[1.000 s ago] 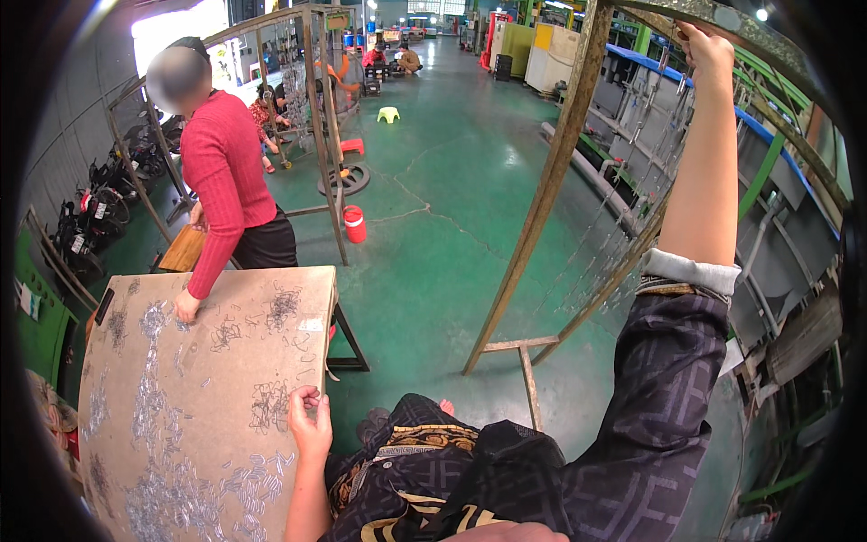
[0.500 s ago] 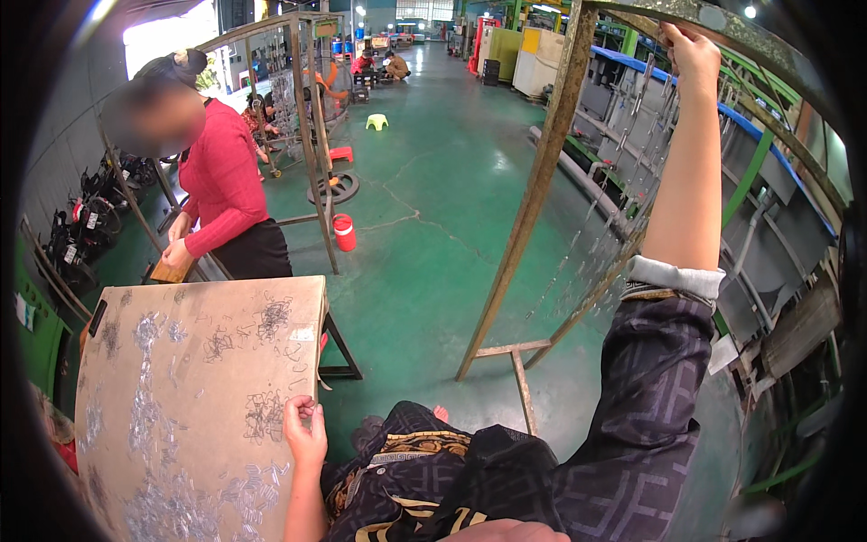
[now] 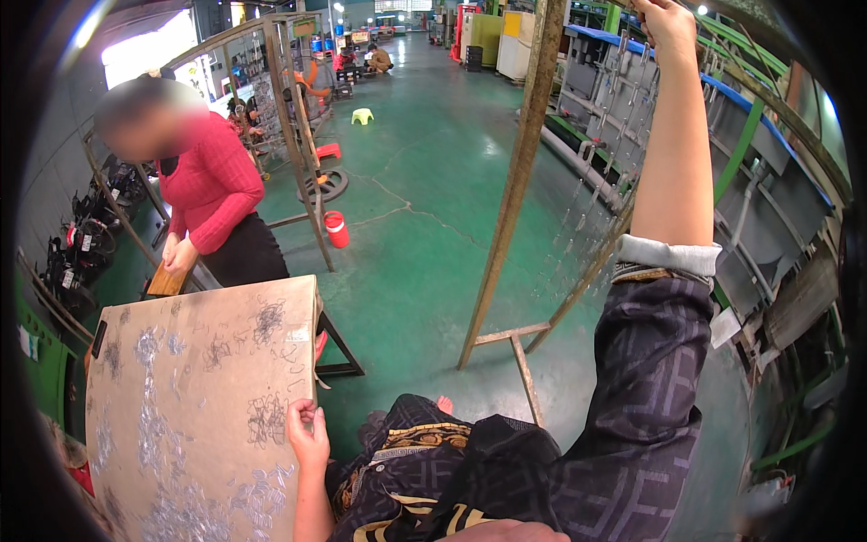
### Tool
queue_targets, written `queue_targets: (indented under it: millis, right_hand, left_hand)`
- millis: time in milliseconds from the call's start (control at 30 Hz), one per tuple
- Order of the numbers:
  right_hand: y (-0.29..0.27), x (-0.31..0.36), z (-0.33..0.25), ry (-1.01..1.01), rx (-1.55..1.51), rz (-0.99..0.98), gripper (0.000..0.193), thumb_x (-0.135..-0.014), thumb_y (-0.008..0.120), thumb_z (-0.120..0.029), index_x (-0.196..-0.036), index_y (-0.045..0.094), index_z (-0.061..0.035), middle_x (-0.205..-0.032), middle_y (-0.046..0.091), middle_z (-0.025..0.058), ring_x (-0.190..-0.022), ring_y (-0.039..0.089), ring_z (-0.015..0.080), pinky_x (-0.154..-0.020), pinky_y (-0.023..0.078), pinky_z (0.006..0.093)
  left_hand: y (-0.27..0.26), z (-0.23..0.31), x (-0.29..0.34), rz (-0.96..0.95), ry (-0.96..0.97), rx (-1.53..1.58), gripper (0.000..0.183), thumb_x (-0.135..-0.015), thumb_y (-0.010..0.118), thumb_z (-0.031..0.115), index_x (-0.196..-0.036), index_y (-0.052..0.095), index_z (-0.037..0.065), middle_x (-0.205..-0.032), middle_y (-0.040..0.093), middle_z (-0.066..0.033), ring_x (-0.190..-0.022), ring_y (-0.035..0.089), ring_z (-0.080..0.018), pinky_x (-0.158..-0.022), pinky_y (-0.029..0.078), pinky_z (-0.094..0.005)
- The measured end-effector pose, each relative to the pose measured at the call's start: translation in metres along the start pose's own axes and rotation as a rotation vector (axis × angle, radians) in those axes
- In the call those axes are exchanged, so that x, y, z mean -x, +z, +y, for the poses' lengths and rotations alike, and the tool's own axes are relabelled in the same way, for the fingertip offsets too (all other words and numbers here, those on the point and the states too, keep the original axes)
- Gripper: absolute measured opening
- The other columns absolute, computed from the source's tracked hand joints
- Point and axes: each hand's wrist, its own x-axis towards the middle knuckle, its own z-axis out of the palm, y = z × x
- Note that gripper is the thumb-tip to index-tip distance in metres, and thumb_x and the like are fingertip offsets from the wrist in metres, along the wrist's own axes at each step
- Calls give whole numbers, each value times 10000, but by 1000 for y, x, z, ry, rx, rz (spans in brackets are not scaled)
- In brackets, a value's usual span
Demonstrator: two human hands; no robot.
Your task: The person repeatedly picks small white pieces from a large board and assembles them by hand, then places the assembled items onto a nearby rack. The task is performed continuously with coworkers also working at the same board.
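Observation:
My left hand [image 3: 309,435] is at the right edge of a board covered in brown cardboard [image 3: 194,339], with thumb and fingers drawn together. Anything pinched there is too small to make out. Close beside it lies a tangle of dark wire hooks [image 3: 265,418]. Small shiny clear or silvery pieces [image 3: 185,515] are scattered over the board. High up, my right hand [image 3: 668,29] is raised to the top of a rusty metal rack [image 3: 513,203], its fingers curled and partly cut off by the picture's edge. Strands of small shiny pieces [image 3: 578,221] hang inside the rack.
Across the board, a person in a red top [image 3: 217,167] holds a wooden block [image 3: 166,281] beside another rack [image 3: 291,117]. A red and white jug [image 3: 336,229], a wheel [image 3: 325,186] and a green stool [image 3: 362,116] stand on the green floor. Grey machinery [image 3: 713,163] lines the right.
The whole view has shifted slightly, and my raised right hand and the rack appear farther left and higher. The person in red leans lower, the wooden block shifting a little. My left hand keeps its pinch.

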Motion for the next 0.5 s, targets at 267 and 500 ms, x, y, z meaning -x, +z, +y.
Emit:
queue_targets:
  millis: [267, 500]
  right_hand:
    - [-8, -8, 20, 17, 123, 27, 271, -806, 746, -263, -747, 713, 0, -530, 555, 28, -451, 451, 96, -437, 340, 301]
    - [-10, 10, 23, 12, -20, 52, 229, -808, 735, -238, -762, 726, -14, -535, 579, 31, -466, 479, 84, -452, 354, 269]
  left_hand:
    - [4, 1, -2, -32, -10, 20, 182, -837, 623, -11, -1007, 557, -8, -849, 587, -57, -721, 539, -118, -702, 466, -259]
    - [3, 1, 4, -48, -63, 31, 202, -837, 633, -15, -1024, 558, -20, -902, 576, -86, -753, 536, -143, -725, 463, -278]
